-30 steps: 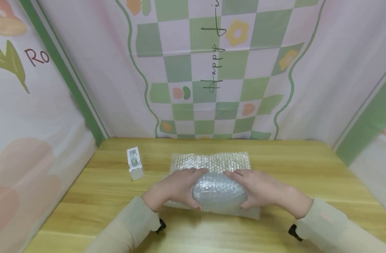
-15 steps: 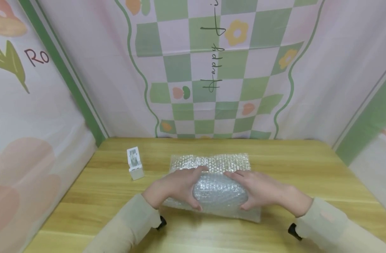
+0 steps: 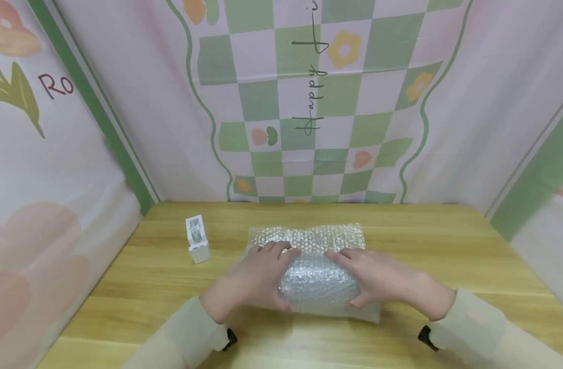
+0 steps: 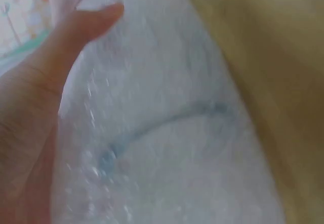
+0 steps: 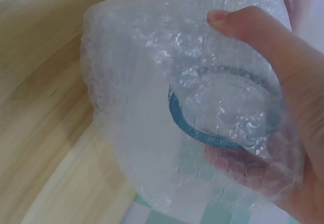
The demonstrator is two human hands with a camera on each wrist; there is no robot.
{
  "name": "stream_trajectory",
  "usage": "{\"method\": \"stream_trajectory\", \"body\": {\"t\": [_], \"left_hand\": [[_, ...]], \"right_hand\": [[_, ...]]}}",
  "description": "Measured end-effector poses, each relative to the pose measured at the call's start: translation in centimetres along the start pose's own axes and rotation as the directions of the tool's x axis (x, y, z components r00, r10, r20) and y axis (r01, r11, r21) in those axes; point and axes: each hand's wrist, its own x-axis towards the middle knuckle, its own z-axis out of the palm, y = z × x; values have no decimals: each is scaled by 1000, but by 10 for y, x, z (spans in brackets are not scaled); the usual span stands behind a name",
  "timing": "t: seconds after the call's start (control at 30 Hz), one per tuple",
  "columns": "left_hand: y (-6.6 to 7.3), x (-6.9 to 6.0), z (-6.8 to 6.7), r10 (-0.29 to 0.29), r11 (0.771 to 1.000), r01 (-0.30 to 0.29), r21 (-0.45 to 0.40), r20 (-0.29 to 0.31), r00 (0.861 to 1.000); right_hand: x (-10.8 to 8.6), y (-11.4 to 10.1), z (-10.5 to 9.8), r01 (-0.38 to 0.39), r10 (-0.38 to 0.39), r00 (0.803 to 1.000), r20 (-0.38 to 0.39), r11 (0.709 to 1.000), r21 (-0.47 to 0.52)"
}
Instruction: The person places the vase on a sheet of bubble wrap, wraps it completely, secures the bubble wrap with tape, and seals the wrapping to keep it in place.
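Observation:
In the head view, a rounded bundle of clear bubble wrap lies crosswise on the table. My left hand grips its left end, fingers over the top and thumb on the near side. At the other end my right hand holds it the same way. A blue-green round rim of a wrapped thing shows through the plastic in the right wrist view; its kind is unclear. The left wrist view has a blurred curved bluish edge under the wrap. Unrolled bubble wrap extends behind the bundle.
A small white box-like object with a grey picture on it stands at the back left of the wooden table. Printed cloth hangs behind the table and on both sides.
My left hand has shifted slightly left, its fingers now showing higher over the bundle. The right hand and the wrap have barely moved.

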Motion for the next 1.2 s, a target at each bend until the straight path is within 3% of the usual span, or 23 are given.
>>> {"method": "stream_trajectory", "body": {"t": [0.13,0.3,0.4,0.67,0.77,0.97,1.2], "left_hand": [[14,-12,5,0,999,3,49,-63,998],[25,-23,11,-45,997,48,61,-49,998],[25,-23,17,-48,997,52,62,-62,997],[14,-18,30,-19,1000,21,9,-178,984],[10,-17,29,-42,999,38,-30,-167,985],[2,-18,20,-79,989,69,-132,-69,995],[0,-15,18,-59,993,52,-110,-60,997]], "right_hand": [[0,-3,-2,-9,10,1000,15,1000,-30],[2,-2,-2,-6,7,1000,19,1000,-12],[4,-1,-4,-6,6,1000,27,1000,11],[8,1,-7,-14,10,998,65,998,63],[9,2,-7,-25,19,996,84,997,76],[9,2,-8,-43,36,994,102,997,71],[8,5,-8,-53,43,993,111,995,90]]}}
